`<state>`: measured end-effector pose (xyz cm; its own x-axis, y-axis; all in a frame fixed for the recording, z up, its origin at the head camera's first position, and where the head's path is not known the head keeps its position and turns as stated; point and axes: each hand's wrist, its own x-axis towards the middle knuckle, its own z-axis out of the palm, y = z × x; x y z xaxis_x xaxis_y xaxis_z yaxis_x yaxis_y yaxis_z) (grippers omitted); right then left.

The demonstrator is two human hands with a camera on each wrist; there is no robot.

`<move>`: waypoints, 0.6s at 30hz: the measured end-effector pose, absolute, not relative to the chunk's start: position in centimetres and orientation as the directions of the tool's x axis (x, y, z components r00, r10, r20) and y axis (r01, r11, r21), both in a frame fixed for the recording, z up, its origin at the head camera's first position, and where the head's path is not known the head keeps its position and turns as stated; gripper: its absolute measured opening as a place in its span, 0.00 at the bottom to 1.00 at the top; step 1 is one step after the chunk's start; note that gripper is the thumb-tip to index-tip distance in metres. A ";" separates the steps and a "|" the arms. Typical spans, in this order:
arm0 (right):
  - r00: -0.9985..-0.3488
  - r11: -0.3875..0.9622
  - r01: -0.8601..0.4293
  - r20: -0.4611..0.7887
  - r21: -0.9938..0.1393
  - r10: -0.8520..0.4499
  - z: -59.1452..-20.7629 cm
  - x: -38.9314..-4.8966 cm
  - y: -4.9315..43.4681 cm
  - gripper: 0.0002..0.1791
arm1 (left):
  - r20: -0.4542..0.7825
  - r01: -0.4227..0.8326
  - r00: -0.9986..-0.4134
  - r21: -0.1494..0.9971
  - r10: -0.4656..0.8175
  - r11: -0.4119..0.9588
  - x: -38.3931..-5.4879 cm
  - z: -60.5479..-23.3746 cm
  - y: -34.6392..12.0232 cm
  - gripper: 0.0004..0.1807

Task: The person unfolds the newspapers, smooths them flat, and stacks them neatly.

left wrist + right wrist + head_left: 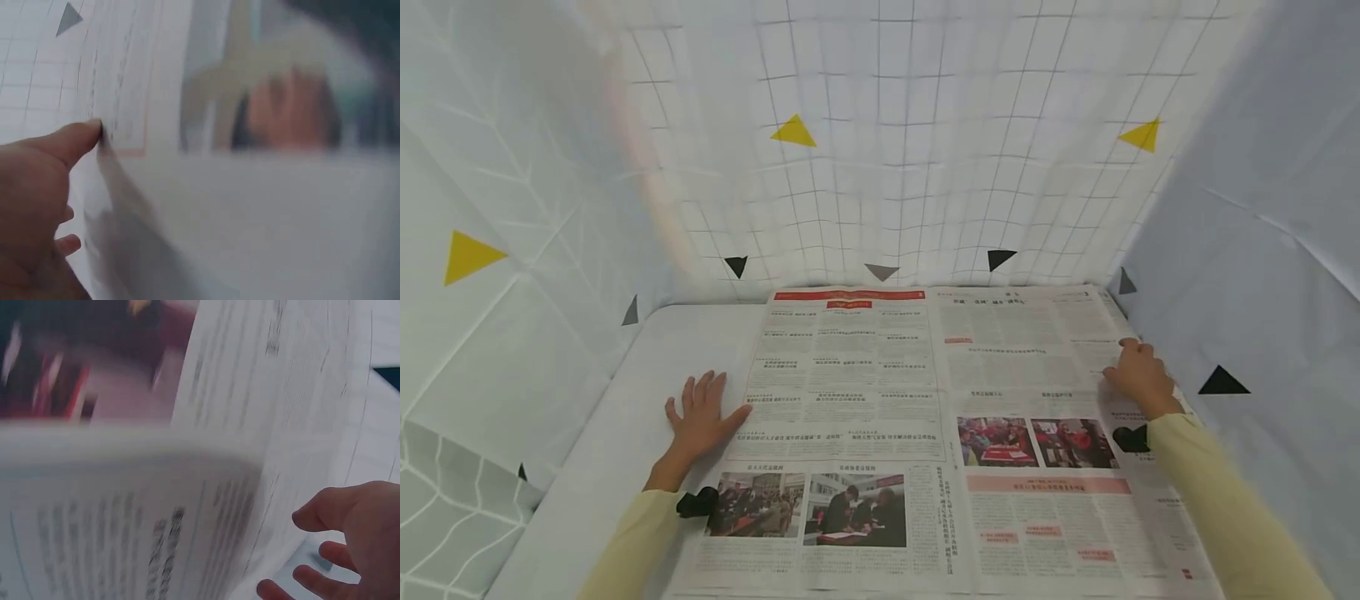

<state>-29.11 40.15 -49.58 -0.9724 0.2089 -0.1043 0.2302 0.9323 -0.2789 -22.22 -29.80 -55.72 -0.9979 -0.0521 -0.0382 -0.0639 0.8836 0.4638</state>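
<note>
A newspaper (951, 400), spread wide with text columns and colour photos, lies on the white table. At its left edge is my left hand (700, 421), fingers spread; the thumb (81, 137) touches the paper's margin in the left wrist view. Over the paper's right edge hovers or rests my right hand (1142, 379), which one I cannot tell. In the right wrist view the right hand (375, 537) has its thumb and loosely bent fingers apart beside the newspaper (300, 412), and no pinch on the sheet shows.
White table surface (700, 333) shows left of the newspaper. A white gridded cloth (910, 183) hangs behind, and plain white cloth walls (1262, 250) stand at both sides, with yellow and black triangles on them. Small black devices (698, 502) sit at both wrists.
</note>
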 end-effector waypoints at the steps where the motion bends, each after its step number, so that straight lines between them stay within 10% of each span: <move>1: -0.979 0.940 0.203 -0.077 -0.273 0.189 -49.6 -29.2 39.4 0.38 | -0.011 -0.041 -0.999 0.458 -0.041 0.888 -22.3 -55.7 -29.6 0.47; 10: -0.994 0.945 -0.072 0.102 -0.319 -0.041 -49.2 -29.4 33.4 0.15 | 0.250 0.050 -0.966 0.447 -0.071 0.893 -22.6 -55.0 -26.8 0.13; 18: -0.954 0.910 -0.256 0.238 -0.326 -0.184 -48.2 -28.9 28.1 0.12 | 0.384 0.110 -0.922 0.376 -0.046 0.920 -22.9 -54.2 -24.5 0.09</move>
